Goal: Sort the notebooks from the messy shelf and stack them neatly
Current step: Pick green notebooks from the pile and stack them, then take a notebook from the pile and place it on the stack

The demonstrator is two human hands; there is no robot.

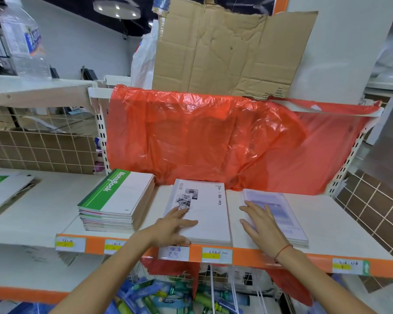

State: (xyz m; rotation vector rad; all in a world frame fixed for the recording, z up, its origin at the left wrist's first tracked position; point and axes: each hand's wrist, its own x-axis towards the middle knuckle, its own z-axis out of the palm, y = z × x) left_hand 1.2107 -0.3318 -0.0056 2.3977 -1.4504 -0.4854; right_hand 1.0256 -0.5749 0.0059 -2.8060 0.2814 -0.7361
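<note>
Squaring up the piles looks to be the step in hand: three stacks of notebooks sit in a row along the front of the shelf (327, 207), across the middle of the frame, each kind apparently kept to its own pile. At left centre stands the tallest, the green NoteBook stack (117, 200), its edges fairly even and no hand on it. In the centre lies the white Memory stack (204, 211), its near edge flush with the shelf's orange price rail (247, 254), likely so it can be trued against that lip. Just right of it, with a strip of bare shelf between, lies the thin purple stack (281, 211). The left hand (173, 227) rests on the white stack's lower left corner, fingers spread and nearly straight across the cover, the thumb down at the front edge; it presses rather than grips. The right hand (259, 220) lies flat on the purple stack's left part, fingers straight and slightly fanned, holding nothing. A red plastic sheet (213, 141) hangs behind the row, with torn cardboard (225, 48) propped above it.
</note>
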